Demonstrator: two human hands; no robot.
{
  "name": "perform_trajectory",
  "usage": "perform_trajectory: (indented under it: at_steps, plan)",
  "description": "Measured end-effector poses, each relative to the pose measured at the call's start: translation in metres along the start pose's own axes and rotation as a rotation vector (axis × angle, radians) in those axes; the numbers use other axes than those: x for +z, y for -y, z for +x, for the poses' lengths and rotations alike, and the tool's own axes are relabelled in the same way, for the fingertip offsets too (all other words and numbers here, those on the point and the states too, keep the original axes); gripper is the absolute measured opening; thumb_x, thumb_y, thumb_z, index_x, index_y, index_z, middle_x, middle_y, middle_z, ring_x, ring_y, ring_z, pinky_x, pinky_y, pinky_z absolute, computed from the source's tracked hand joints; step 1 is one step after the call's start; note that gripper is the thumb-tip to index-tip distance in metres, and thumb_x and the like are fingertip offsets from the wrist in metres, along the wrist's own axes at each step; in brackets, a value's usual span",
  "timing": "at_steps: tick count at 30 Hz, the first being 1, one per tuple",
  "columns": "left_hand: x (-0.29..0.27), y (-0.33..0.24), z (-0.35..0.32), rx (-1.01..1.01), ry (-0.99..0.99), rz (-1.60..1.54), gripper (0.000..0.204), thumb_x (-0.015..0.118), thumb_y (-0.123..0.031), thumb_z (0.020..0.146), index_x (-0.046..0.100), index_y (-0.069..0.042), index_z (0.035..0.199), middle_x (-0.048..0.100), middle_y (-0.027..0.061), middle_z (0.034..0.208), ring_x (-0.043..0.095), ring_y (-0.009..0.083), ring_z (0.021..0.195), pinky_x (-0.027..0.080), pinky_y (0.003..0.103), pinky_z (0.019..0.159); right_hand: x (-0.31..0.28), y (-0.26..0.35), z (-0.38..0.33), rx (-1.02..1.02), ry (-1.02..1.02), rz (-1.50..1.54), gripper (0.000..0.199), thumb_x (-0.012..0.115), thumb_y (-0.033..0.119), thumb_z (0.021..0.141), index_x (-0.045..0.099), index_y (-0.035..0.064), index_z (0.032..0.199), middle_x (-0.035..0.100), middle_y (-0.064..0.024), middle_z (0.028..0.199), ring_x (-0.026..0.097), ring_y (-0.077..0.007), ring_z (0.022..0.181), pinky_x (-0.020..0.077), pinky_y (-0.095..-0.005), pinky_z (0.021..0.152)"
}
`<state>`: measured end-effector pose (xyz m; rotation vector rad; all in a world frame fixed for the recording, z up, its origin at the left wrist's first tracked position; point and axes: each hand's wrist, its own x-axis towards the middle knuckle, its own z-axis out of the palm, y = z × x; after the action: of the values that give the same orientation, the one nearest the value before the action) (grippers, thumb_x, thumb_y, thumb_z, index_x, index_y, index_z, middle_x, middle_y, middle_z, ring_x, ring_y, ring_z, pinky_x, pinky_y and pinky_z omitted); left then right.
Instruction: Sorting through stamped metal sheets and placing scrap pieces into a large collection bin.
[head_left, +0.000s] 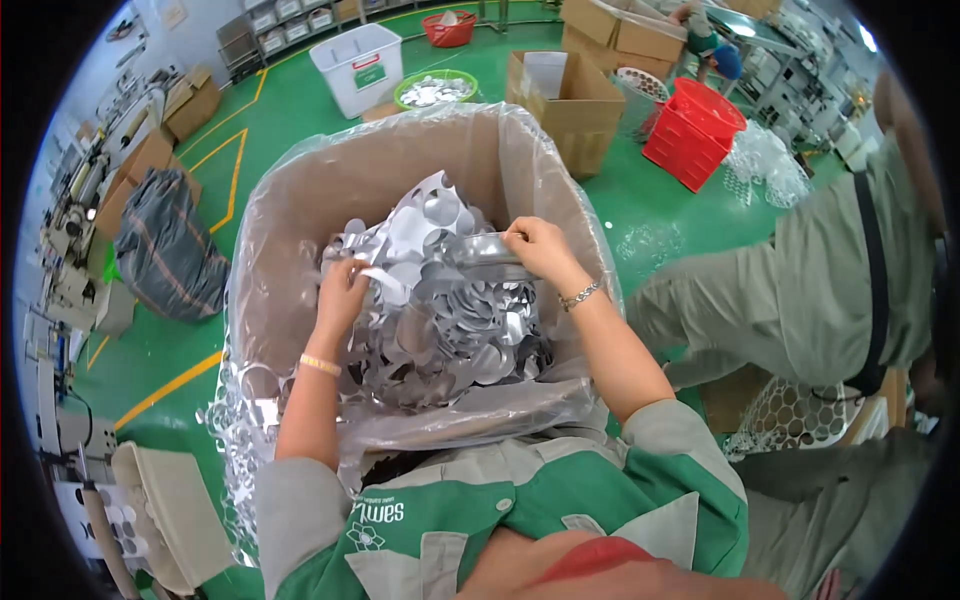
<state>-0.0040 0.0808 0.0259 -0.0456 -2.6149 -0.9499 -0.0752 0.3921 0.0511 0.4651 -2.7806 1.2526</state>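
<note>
Shiny band: bright silver, smooth and bowed, with a reflective face; held over the scrap pile.
Pale strip: whitish silver, flat, narrow and slightly curved; it slants from the left fingers towards the pile.
Scrap pile: crumpled silver sheet with round cut-outs, among loose discs and curled offcuts; it lies inside the carton.
Lined carton: brown walls, clear plastic folded over the rim.
Left hand: thumb and fingers pinching the pale strip.
Right hand: fingers closed over the band's right end.
Held pieces: two, one per hand.
Scraps in pile: perhaps dozens; overlap hides the true number.
Bracelets: two, one yellowish on the left wrist, one silvery on the right.
Containers beyond: one white bin, one green basket of scraps, one red basket, one red crate.
Grey sack: one, on the green floor.
</note>
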Motion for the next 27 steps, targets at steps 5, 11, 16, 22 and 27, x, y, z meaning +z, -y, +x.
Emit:
perform_trajectory:
  at_steps: [5, 11, 16, 22, 27]
  plan:
    - [-0.004, -0.011, -0.005, 0.046, 0.084, 0.099, 0.037, 0.049, 0.002, 0.065, 0.051, -0.008, 0.101, 0.047, 0.0138, 0.093, 0.050, 0.0298, 0.081, 0.041, 0.036, 0.072, 0.004, 0.000, 0.002, -0.051, 0.007, -0.007, 0.024, 0.056, 0.029, 0.075, 0.060, 0.0055, 0.073, 0.059, -0.0115, 0.075, 0.057, -0.0283, 0.075, 0.0429, -0.0378, 0.066]
    - [-0.017, -0.015, -0.005, 0.046, 0.106, 0.221, 0.054, 0.045, 0.007, 0.065, 0.043, -0.008, 0.116, 0.043, 0.0158, 0.109, 0.048, 0.0338, 0.096, 0.041, 0.038, 0.080, 0.007, -0.004, 0.001, -0.052, 0.029, -0.040, 0.026, 0.056, 0.032, 0.075, 0.060, 0.0064, 0.073, 0.059, -0.0118, 0.075, 0.056, -0.0294, 0.074, 0.0427, -0.0375, 0.066]
    - [-0.038, 0.013, -0.008, -0.009, -0.103, 0.449, 0.038, 0.044, 0.000, 0.069, 0.051, -0.002, 0.107, 0.046, 0.0212, 0.106, 0.050, 0.0359, 0.094, 0.042, 0.040, 0.079, 0.010, 0.004, 0.001, -0.071, 0.078, -0.035, 0.025, 0.057, 0.030, 0.074, 0.060, 0.0057, 0.077, 0.059, -0.0139, 0.079, 0.057, -0.0292, 0.074, 0.0434, -0.0380, 0.066]
    - [-0.071, -0.014, -0.004, -0.263, -0.102, 0.632, 0.021, 0.044, -0.009, 0.074, 0.059, -0.010, 0.089, 0.056, 0.0131, 0.093, 0.055, 0.0344, 0.083, 0.044, 0.042, 0.070, 0.011, -0.002, -0.002, -0.098, 0.124, -0.055, 0.028, 0.061, 0.027, 0.073, 0.054, 0.0008, 0.080, 0.054, -0.0098, 0.073, 0.052, -0.0188, 0.066, 0.0416, -0.0296, 0.061]
    - [-0.078, -0.025, -0.034, -0.122, -0.238, 0.313, 0.020, 0.044, -0.008, 0.074, 0.062, -0.011, 0.084, 0.060, 0.0091, 0.083, 0.056, 0.0290, 0.081, 0.043, 0.042, 0.070, -0.003, 0.037, 0.005, -0.183, 0.193, -0.304, 0.047, 0.071, 0.035, 0.061, 0.046, 0.0023, 0.083, 0.055, -0.0163, 0.083, 0.055, -0.0315, 0.075, 0.0423, -0.0364, 0.063]
